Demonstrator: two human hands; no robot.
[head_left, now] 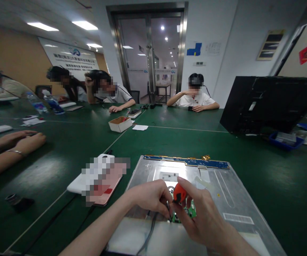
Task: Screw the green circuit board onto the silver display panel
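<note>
A flat metal display panel (220,192) lies back side up in front of me, with a blue circuit strip (169,160) along its far edge. A small green circuit board (192,209) sits on the panel, partly covered by my hands. My right hand (205,209) grips a screwdriver with an orange and black handle (179,193), tilted over the green board. Close beside it, my left hand (153,197) is pinched low at the board, near the screwdriver's tip; what is between its fingertips is hidden. Dark cables (151,233) run from there toward me.
Left of the panel lie a white phone-like device (75,183) and a pink one (110,188). A black cylinder (18,202) is farther left. A small open box (120,124) stands ahead; a black monitor (273,103) and blue tray (286,140) are right. Several people sit around the green table (180,142).
</note>
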